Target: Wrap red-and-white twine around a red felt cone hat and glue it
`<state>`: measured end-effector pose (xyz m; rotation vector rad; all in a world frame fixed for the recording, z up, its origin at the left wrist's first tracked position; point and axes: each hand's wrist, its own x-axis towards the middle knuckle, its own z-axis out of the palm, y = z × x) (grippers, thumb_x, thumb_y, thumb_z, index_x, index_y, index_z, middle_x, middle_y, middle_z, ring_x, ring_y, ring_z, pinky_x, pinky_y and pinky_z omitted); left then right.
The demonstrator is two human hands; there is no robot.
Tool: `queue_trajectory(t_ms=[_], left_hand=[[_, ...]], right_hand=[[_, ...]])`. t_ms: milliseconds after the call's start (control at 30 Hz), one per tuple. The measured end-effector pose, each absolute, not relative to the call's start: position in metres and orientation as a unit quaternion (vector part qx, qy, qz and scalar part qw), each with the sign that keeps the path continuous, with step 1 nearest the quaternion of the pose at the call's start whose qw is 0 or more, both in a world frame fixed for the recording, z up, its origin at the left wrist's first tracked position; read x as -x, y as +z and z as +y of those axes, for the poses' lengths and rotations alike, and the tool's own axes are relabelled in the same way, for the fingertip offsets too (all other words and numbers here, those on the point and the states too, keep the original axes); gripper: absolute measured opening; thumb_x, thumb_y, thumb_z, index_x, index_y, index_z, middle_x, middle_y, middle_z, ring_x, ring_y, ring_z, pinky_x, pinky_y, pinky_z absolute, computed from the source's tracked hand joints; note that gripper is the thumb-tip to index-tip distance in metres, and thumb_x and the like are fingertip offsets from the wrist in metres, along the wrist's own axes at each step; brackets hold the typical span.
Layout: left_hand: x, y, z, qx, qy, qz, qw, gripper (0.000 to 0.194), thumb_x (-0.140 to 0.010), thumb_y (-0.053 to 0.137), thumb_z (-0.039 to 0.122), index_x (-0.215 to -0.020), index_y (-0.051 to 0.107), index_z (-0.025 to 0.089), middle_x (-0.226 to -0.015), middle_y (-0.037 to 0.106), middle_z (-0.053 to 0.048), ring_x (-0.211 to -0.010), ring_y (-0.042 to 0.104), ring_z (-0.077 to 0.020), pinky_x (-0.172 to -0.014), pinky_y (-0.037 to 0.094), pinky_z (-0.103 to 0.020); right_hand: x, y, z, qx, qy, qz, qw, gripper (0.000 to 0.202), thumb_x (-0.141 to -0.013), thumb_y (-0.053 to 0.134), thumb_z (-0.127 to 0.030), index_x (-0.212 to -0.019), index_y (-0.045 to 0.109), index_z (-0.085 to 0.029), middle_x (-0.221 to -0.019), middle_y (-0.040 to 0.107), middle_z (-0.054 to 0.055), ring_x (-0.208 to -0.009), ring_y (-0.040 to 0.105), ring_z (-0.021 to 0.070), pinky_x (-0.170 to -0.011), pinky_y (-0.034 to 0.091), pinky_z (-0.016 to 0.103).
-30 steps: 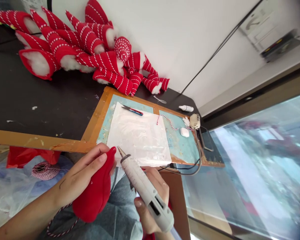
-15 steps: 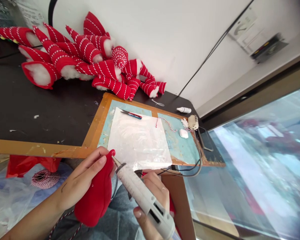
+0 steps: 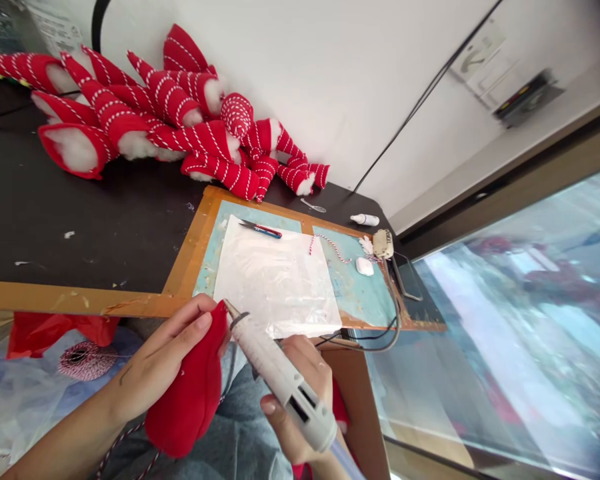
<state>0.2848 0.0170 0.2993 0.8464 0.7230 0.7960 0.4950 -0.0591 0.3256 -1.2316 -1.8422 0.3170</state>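
Note:
Between the fingers of my left hand point(image 3: 167, 357) is a stuffed red fabric piece point(image 3: 190, 393), held near its narrow tip, which points up. My right hand point(image 3: 303, 393) is wrapped around a white glue gun point(image 3: 275, 363) with a clear glue stick point(image 3: 347, 460) at its back end. The gun's metal nozzle meets the tip of the red fabric or sits right beside it; I cannot tell whether they touch. A red-and-white twisted cord point(image 3: 123, 437) hangs below the fabric over my lap.
Several red cones wound with cord point(image 3: 115, 113) lie heaped at the back left of the dark table point(image 3: 130, 220). Thread snips point(image 3: 261, 230) rest on a white sheet point(image 3: 275, 287). Beyond are a cord piece point(image 3: 333, 247), a small bottle point(image 3: 365, 219) and a phone point(image 3: 407, 277). A cord spool point(image 3: 87, 360) sits lower left.
The nozzle has shifted slightly at the fabric's tip, and the glossy bead there no longer shows. The glue gun's rear has swung a little left. Both hands keep their hold.

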Motion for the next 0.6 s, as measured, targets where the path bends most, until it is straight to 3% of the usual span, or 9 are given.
queue_trajectory(t_ms=[200, 467, 600], left_hand=[[-0.287, 0.310, 0.018, -0.369, 0.375, 0.338, 0.780, 0.036, -0.099, 0.068, 0.058, -0.087, 0.062, 0.025, -0.077, 0.068, 0.001, -0.063, 0.061, -0.0162, -0.059, 0.056, -0.026], [-0.284, 0.320, 0.015, -0.359, 0.398, 0.363, 0.763, 0.039, -0.102, 0.062, 0.059, -0.083, 0.063, 0.024, -0.077, 0.062, 0.002, -0.063, 0.055, -0.0155, -0.060, 0.054, -0.025], [-0.278, 0.306, 0.011, -0.397, 0.450, 0.393, 0.697, 0.038, -0.100, 0.061, 0.062, -0.094, 0.068, 0.025, -0.087, 0.067, -0.001, -0.082, 0.064, -0.0210, -0.072, 0.057, -0.027]], right_hand=[[-0.519, 0.328, -0.053, 0.504, 0.102, -0.748, 0.419, 0.057, -0.108, 0.040, -0.069, -0.083, 0.060, -0.022, -0.077, 0.059, 0.004, -0.071, 0.059, 0.0213, -0.063, 0.043, 0.035], [-0.596, 0.327, 0.041, 0.640, -0.010, -0.721, 0.264, 0.026, -0.102, 0.061, -0.045, -0.088, 0.058, -0.022, -0.090, 0.065, 0.009, -0.083, 0.062, 0.0266, -0.073, 0.049, 0.037], [-0.594, 0.328, 0.044, 0.654, 0.028, -0.690, 0.308, 0.032, -0.099, 0.061, -0.052, -0.088, 0.061, -0.022, -0.089, 0.067, 0.009, -0.084, 0.065, 0.0269, -0.074, 0.052, 0.038]])
